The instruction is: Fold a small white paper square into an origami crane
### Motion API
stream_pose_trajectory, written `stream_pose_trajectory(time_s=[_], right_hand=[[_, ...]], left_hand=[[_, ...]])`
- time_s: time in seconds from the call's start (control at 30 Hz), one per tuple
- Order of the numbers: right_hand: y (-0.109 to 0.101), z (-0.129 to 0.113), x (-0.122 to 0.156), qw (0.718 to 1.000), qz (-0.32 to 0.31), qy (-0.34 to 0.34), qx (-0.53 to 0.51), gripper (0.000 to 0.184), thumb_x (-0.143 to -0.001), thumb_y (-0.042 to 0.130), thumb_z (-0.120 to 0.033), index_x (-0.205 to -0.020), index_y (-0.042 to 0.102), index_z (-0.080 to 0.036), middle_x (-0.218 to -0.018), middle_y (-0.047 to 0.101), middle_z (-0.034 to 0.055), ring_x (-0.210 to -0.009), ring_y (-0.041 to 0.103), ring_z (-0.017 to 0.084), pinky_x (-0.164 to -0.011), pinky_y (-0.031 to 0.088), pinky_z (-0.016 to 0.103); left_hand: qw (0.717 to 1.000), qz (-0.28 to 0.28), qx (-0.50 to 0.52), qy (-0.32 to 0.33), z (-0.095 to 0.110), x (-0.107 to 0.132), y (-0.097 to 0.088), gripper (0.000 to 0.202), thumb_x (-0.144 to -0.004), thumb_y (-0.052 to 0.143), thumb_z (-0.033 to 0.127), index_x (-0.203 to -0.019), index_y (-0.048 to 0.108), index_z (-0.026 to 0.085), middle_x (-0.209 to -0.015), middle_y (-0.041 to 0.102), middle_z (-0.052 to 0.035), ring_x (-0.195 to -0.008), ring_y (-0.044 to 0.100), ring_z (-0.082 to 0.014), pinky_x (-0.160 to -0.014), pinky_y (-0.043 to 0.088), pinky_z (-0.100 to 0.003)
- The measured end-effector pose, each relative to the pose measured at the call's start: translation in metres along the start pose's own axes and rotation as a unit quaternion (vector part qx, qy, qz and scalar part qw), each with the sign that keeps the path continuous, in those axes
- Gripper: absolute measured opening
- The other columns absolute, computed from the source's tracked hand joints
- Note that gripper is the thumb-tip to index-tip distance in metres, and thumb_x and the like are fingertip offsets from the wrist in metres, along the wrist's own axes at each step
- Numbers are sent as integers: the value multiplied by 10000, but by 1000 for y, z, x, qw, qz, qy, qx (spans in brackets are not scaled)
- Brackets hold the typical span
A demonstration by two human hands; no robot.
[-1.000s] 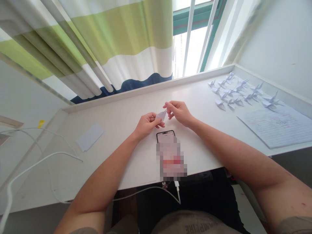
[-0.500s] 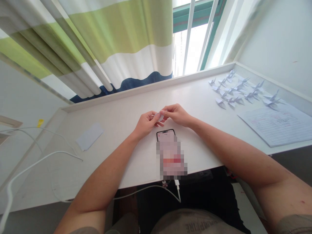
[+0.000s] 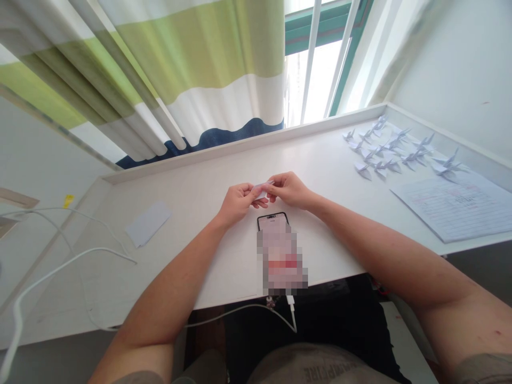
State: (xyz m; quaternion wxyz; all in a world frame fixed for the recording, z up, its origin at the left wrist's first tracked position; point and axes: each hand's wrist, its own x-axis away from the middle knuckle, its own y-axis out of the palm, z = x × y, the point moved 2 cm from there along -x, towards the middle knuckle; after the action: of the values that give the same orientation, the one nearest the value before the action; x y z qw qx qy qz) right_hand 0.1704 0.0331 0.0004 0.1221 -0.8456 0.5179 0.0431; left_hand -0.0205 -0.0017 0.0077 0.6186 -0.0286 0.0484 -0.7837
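A small folded piece of white paper [image 3: 262, 188] is pinched between both hands above the middle of the white desk [image 3: 200, 192]. My left hand [image 3: 239, 202] grips its left end with thumb and fingers closed. My right hand [image 3: 291, 189] pinches its right end, fingers curled together. Just below the hands a phone [image 3: 280, 250] lies flat on the desk with a charging cable [image 3: 290, 312] plugged into its near end.
Several folded paper cranes [image 3: 384, 149] stand at the far right of the desk, beside a lined sheet of paper [image 3: 456, 205]. A blank white slip [image 3: 147, 224] lies to the left. White cables [image 3: 60, 261] trail over the left edge. A striped curtain [image 3: 160, 69] and a window [image 3: 320, 58] are behind.
The hands have come together; the right hand, held apart from the paper's tip one second ago, now pinches it, and the paper lies flatter between the fingers.
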Motion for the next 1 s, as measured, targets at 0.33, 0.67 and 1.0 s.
stream_pose_trajectory(time_s=[0.33,0.67,1.0], right_hand=[[-1,1,-2,987,64,37,-140,616,-661,942,-741,-837,790,-171,-774,795,75,-699,743,179,-761,667,365],[-2,-5,1,999,3,34,-40,426,-774,905,-576,-838,815,-165,-740,751,27,-664,612,130,-623,487,285],[7,-4,-1,986,61,19,-154,531,-632,998,-631,-802,758,-189,-816,786,43,-772,713,178,-799,627,373]], left_hand=[[997,63,24,45,2,-3,-5,560,-842,821,702,-922,729,155,-917,844,-132,-720,795,-219,-724,593,-342],[997,20,-49,54,2,-2,-9,337,-821,860,487,-772,723,183,-619,736,-40,-606,650,-165,-680,505,-319],[988,93,-44,118,0,-6,-8,458,-846,811,649,-820,772,193,-758,727,-30,-712,599,-161,-713,485,-317]])
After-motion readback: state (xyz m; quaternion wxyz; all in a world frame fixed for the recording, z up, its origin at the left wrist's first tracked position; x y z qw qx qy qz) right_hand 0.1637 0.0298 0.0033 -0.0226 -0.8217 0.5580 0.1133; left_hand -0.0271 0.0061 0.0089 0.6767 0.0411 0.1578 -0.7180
